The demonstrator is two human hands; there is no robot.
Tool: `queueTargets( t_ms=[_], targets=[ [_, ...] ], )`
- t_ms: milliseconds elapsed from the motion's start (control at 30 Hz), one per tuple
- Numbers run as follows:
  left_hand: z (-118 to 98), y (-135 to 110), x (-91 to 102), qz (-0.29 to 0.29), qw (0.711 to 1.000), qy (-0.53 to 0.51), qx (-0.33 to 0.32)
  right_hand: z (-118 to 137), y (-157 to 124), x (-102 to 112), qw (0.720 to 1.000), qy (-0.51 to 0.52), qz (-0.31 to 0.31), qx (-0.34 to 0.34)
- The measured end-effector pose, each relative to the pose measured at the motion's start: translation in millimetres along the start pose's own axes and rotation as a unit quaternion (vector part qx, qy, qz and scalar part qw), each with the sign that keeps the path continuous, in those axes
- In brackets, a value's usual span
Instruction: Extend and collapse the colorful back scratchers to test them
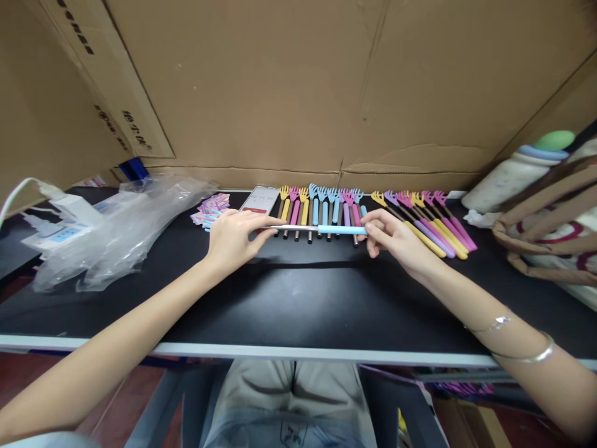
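A back scratcher with a light blue handle (340,230) and a thin metal rod is held level above the black table. My left hand (236,236) pinches the rod between thumb and fingers; light blue prongs (212,221) show just past its knuckles. My right hand (392,233) is closed on the end of the handle. Behind the held one lies a row of back scratchers (321,211) with yellow, pink, blue and purple claws. Several longer ones (433,230) lie slanted beyond my right hand.
A phone (261,199) showing a timer lies behind my left hand, beside a pile of printed cards (212,206). Clear plastic bags (121,230) and a power strip (65,231) are at the left. A white bottle (508,177) and a fabric bag (550,230) stand at the right.
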State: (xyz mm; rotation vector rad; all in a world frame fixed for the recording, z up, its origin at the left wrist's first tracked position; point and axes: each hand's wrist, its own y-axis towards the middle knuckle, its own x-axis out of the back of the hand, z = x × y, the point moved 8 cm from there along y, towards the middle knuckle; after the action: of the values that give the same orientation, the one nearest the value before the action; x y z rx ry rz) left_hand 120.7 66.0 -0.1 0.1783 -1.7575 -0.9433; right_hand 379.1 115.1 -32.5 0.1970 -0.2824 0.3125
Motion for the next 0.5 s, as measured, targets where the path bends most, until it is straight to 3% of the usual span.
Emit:
queueTargets(
  t_ms=[267, 500],
  targets=[
    [-4.6, -1.2, 2.0, -0.01, 1.0, 0.019, -0.01, -7.8, -0.7, -4.0, 0.999, -0.007, 0.029, -0.025],
    [-6.7, -3.3, -4.4, 0.002, 1.0, 0.028, -0.001, -2.5, 1.2, 5.5, 1.0, -0.008, -0.028, -0.01]
  ],
)
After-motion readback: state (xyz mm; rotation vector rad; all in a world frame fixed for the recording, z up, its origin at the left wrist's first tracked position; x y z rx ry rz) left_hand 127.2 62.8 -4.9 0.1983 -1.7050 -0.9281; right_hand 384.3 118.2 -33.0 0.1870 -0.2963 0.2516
